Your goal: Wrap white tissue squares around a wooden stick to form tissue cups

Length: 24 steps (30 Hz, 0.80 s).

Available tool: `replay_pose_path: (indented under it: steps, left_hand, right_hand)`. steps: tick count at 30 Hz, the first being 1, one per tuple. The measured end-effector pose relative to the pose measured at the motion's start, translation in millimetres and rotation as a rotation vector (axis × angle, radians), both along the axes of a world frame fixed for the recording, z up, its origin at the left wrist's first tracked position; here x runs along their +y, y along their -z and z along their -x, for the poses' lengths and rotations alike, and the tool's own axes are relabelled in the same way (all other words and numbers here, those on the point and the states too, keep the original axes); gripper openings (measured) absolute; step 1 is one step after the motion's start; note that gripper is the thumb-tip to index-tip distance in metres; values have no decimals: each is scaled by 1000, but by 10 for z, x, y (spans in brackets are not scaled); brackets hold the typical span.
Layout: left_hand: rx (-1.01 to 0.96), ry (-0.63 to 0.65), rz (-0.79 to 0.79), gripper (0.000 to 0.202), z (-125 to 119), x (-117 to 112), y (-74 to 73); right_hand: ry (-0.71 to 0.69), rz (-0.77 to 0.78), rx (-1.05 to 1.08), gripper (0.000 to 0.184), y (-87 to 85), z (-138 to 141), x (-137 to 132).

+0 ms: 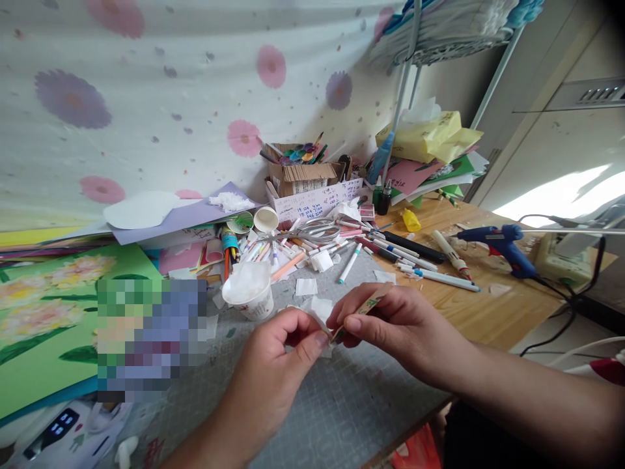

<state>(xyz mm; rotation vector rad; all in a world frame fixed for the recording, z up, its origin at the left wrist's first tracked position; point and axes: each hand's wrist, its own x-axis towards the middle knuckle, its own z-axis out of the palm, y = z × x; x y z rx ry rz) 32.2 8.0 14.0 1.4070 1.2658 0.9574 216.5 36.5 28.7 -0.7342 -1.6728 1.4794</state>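
Note:
My right hand (390, 319) is closed, with a narrow tan paper strip (372, 301) bearing green print pinched between thumb and fingers. Thumb against forefinger, my left hand (288, 348) meets it at the strip's lower end. A thin white piece of paper (321, 309) shows at the left fingertips; the fingers partly hide where it is gripped. Both hands are above the grey cutting mat (234, 404). Just beyond the left hand stands a paper cup (249, 303) stuffed with white material.
Markers (349, 264) and paper scraps crowd the back, near scissors (317, 231) and a cardboard box (305, 176). At right are a blue glue gun (498, 244) and a power strip (561, 257) with cables. Green flower artwork (43, 352) lies left, with a white device (68, 430) below it.

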Motion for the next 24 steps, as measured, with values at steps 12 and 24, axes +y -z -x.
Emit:
replay_pose_path:
  steps: [12, 24]
  left_hand:
    - [30, -37, 38, 16, -23, -31, -7]
    - [8, -49, 95, 14, 37, 30, -47]
  right_hand:
    - [48, -155, -82, 24, 3, -8, 5]
    - [115, 131, 29, 22, 23, -131, 143]
